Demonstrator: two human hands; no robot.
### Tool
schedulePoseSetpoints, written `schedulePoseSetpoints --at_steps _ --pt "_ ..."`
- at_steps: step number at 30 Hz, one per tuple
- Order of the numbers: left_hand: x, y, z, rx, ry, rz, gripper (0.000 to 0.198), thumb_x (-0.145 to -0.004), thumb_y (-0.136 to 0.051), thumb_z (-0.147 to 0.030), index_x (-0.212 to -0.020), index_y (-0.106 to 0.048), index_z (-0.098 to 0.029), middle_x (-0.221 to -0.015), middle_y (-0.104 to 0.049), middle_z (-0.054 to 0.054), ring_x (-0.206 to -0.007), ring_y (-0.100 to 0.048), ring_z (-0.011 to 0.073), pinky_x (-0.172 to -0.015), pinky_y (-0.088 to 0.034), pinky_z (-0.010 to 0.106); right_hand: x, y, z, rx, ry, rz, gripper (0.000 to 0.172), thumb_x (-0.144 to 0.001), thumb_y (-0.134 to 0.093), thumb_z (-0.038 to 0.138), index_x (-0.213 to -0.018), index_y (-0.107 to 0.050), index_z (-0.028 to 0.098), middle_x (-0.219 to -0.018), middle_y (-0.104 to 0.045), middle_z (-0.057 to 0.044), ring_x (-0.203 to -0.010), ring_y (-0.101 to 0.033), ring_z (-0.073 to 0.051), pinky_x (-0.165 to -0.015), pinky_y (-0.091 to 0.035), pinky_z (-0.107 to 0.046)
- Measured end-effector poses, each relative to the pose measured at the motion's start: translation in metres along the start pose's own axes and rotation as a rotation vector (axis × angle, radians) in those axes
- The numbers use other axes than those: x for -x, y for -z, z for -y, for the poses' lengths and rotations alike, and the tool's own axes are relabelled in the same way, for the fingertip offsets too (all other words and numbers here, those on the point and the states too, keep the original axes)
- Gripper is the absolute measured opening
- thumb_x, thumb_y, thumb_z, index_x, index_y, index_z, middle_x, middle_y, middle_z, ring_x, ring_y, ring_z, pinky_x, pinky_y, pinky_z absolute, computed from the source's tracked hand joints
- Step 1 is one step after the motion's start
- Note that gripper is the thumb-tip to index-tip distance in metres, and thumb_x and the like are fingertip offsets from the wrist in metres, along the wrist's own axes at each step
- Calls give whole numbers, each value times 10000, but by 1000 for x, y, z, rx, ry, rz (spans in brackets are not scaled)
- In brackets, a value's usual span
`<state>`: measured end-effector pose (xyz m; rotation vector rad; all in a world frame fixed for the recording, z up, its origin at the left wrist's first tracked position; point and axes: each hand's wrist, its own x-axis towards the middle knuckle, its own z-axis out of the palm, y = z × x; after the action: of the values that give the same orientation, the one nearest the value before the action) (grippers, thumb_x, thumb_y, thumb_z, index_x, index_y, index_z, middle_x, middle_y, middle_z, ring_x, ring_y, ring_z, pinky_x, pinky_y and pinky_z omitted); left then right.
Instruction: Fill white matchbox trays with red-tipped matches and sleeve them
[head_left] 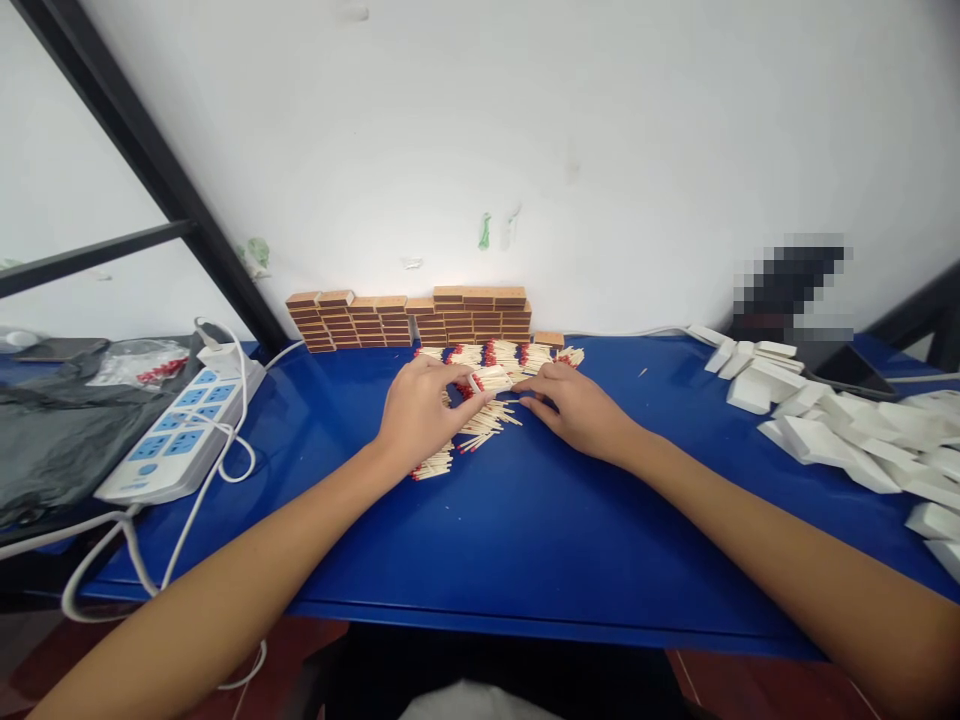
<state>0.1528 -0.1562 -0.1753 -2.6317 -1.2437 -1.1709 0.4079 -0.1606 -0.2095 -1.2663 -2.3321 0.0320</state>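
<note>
My left hand (pixel 424 405) grips a small white matchbox tray (pixel 474 384) between thumb and fingers. Red-headed matches (pixel 493 379) lie in the tray, heads toward the left. At the tray's right end is my right hand (pixel 574 405), its thumb and index finger bent close together; what they hold, if anything, is too small to make out. Loose matches (pixel 484 425) are spread on the blue table under and around my left hand. Behind them, more matches (pixel 502 353) lie in bunches, partly hidden by my hands.
Brown matchboxes (pixel 472 322) stand stacked along the wall, with a single matchbox (pixel 549 340) at their right. White empty trays (pixel 832 425) are heaped at the right. A power strip (pixel 180 430) with white cables and a dark bag (pixel 67 430) lie at the left of the blue table (pixel 480 560).
</note>
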Motion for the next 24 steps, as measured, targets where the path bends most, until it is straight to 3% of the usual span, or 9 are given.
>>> schedulePoseSetpoints --at_steps 8,15,19,24 --pt "-1 1 0 9 4 8 233 -878 -785 -465 -878 -769 -232 -852 -782 31 -858 -663 240 -807 -520 377 0 2 0 -97 -11 -5 126 -983 -535 200 -926 -647 204 -890 -620 -75 -885 -568 -239 -805 -467 -362" --pt "-1 1 0 1 0 28 258 -880 -777 -493 -860 -763 -235 -842 -777 29 -849 -659 240 -789 -514 368 2 7 0 -86 -13 42 136 -1000 -508 230 -919 -614 206 -932 -632 -101 -918 -572 -261 -824 -471 -384" --pt "0 0 2 -19 -5 46 265 -884 -775 -492 -832 -758 -233 -790 -756 34 -830 -655 240 -792 -518 369 5 19 -3 -40 -35 -37 138 -996 -496 232 -910 -603 212 -939 -647 -114 -924 -574 -279 -832 -464 -407" --pt "4 -5 1 -1 -72 35 295 -867 -796 -489 -977 -787 -216 -861 -763 60 -855 -667 242 -795 -537 372 7 28 7 -80 -62 -161 101 -1008 -514 252 -947 -589 223 -919 -628 -95 -892 -573 -265 -803 -455 -392"
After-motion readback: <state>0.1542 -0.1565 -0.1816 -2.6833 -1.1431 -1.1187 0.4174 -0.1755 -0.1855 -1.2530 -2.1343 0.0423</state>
